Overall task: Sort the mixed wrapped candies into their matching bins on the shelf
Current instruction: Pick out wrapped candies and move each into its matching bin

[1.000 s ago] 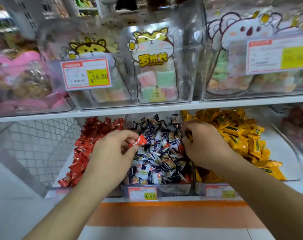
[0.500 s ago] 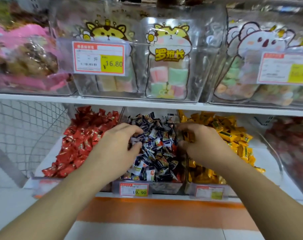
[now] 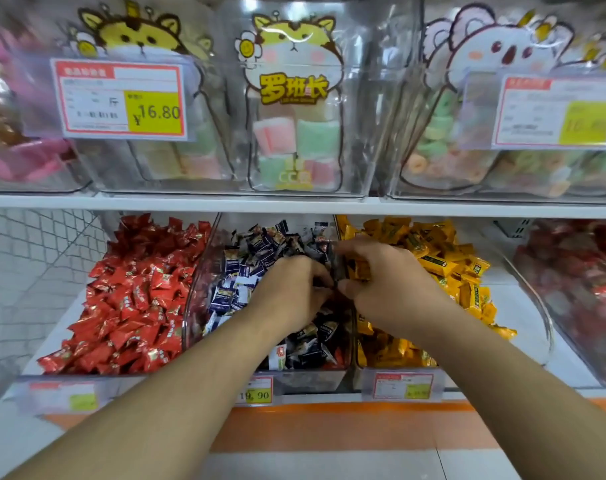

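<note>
Left to right on the lower shelf (image 3: 294,202): red candies (image 3: 132,299) heaped in the left bin, dark blue candies (image 3: 239,282) in the middle bin (image 3: 308,381), yellow candies (image 3: 443,268) in the next bin, then another bin of red wrapped sweets (image 3: 578,285) at far right, blurred. A red-marked stray wrapper (image 3: 280,355) lies near the front of the middle bin, so sorting looks unfinished.

Left hand (image 3: 291,292) is down in the dark blue pile, fingers curled into the candies; what the grip holds is hidden, cannot tell. Right hand (image 3: 384,282) sits just beside it at the divider between middle and yellow bins, fingers curled, pinching what looks like a yellow candy (image 3: 358,270) at the fingertips. The hands nearly touch.

Handling, as a judgement: the candies are small, light, hard inside a crinkly slick wrapper; the loose piles will shift and slide when dug into. Best taken by a fingertip pinch on the body or a twisted wrapper end, one at a time. Not fragile, easy to drop into the wrong bin near the divider.

Price tag (image 3: 256,389) on the middle bin front.
</note>
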Available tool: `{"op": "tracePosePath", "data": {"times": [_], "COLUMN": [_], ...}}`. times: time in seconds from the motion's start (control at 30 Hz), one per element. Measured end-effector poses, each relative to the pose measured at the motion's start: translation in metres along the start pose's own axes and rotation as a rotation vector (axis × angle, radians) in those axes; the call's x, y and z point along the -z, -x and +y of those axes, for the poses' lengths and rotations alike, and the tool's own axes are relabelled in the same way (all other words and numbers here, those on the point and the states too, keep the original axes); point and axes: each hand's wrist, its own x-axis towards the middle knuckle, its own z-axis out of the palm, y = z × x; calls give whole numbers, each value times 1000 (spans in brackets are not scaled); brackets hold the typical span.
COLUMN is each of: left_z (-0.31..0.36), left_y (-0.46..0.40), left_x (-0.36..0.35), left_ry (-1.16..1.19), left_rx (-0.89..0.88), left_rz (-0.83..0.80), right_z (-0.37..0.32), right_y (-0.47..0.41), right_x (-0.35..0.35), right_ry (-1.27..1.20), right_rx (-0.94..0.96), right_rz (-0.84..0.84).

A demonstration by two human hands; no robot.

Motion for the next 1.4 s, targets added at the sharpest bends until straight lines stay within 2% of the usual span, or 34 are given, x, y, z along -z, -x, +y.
{"op": "tracePosePath", "data": {"times": [0.2, 0.33, 0.47, 0.67, 0.73, 0.83, 0.9, 1.0, 1.07, 1.13, 1.2, 1.27, 1.4], "left_z": [8, 8, -2, -46, -66, -85, -86, -80, -77, -76, -76, -78, -84], "left_y": [4, 18, 44, 96, 108, 118, 120, 120, 118, 117, 116, 116, 117], "left_x": [-2, 9, 39, 104, 118, 124, 121, 110, 100, 92, 89, 89, 91], "left_ry": [2, 155, 239, 163, 91, -38, -77, -107, -119, -126, -145, -145, -141], "left_rx": [11, 8, 48, 131, 202, 277, 175, 26, 25, 47, 58, 54, 31], "left_rz": [37, 125, 248, 555, 598, 531, 456, 246, 105, 9, -30, -34, -35], "right_z": [1, -2, -8, -15, -16, -22, -27, -41, -55, -68, -75, -78, -71], "right_y": [2, 4, 6, 6, 7, 8, 8, 6, 7, 9, 9, 5, -7], "right_x": [1, 1, 0, -9, -12, -15, -17, -23, -31, -44, -59, -71, -87], "right_ry": [4, -10, 1, 51, 75, 141, 214, 321, 258, 214, 242, 300, 347], "right_rx": [10, -2, -26, -51, -45, -32, 2, 186, 268, 271, 258, 271, 292], "right_rz": [-2, -3, -23, -19, -12, 0, 30, 53, -91, -284, -417, -468, -374]}}
